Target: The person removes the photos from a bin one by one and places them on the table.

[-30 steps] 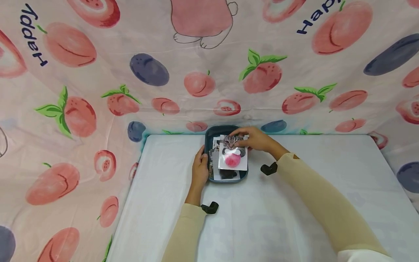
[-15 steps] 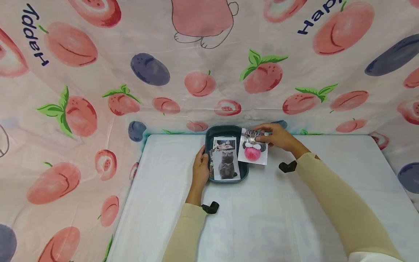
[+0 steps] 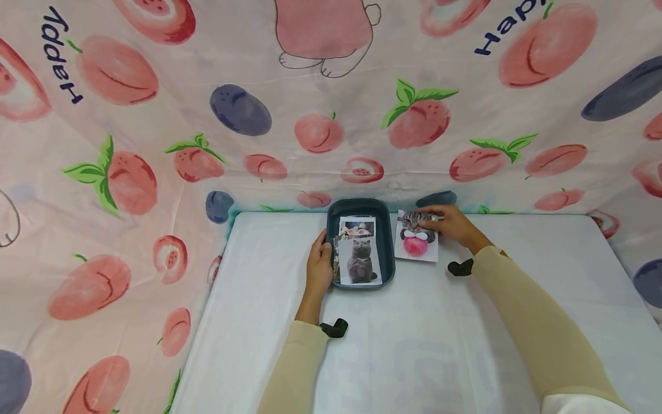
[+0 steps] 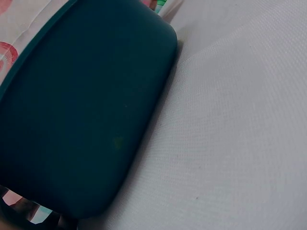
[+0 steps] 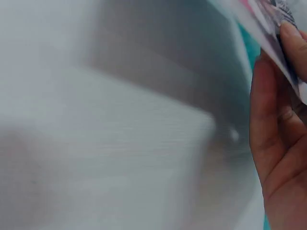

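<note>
My right hand (image 3: 452,224) pinches a photo card (image 3: 416,244) of a tabby cat with a pink ball by its upper right edge, thumb on the front. In the right wrist view, the fingers (image 5: 266,110) lie behind the tilted card, which is partly out of frame. To its left, a dark teal tray (image 3: 385,247) rests on the table. My left hand (image 3: 319,267) grips the tray's left rim. Inside lie several photo cards, a grey cat card (image 3: 360,261) on top. The left wrist view is mostly the tray's outer wall (image 4: 91,105).
A white cloth (image 3: 414,345) covers the table. Behind and to the left hangs a fruit-print curtain (image 3: 289,92), close to the tray's far end. Black wrist mounts (image 3: 335,328) stick out from both sleeves.
The right hand has carried the tabby cat card from above the tray to its right side. The grey cat card is now uncovered. The left hand has stayed on the tray.
</note>
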Action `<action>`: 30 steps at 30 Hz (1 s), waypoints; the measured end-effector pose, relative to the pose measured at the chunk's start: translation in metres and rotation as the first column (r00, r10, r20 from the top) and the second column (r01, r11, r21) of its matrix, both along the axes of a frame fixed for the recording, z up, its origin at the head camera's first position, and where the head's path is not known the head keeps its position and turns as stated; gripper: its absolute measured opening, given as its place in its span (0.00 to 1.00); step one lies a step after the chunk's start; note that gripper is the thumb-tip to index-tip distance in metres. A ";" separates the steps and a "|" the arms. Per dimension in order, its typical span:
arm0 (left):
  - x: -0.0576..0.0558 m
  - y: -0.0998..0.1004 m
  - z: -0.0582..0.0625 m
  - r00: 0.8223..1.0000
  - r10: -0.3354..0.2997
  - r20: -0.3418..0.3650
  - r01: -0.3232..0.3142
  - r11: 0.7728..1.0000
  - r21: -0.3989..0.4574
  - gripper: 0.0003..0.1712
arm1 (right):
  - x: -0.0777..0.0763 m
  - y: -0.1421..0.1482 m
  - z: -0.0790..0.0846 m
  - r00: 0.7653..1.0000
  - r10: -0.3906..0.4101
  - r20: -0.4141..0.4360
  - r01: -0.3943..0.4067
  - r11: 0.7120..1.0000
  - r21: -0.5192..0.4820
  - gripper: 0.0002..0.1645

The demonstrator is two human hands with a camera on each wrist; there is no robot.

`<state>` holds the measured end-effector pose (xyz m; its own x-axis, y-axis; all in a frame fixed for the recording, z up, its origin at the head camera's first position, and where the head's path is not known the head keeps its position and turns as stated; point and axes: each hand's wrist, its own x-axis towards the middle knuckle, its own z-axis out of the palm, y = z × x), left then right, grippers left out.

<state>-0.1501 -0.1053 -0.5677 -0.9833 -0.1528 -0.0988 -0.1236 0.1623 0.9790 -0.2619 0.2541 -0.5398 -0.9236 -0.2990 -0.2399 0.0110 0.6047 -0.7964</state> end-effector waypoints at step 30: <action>0.002 -0.001 -0.002 1.000 0.008 0.016 -0.008 1.000 -0.016 0.27 | 0.001 -0.017 -0.025 0.951 0.076 -0.300 0.003 0.967 0.256 0.24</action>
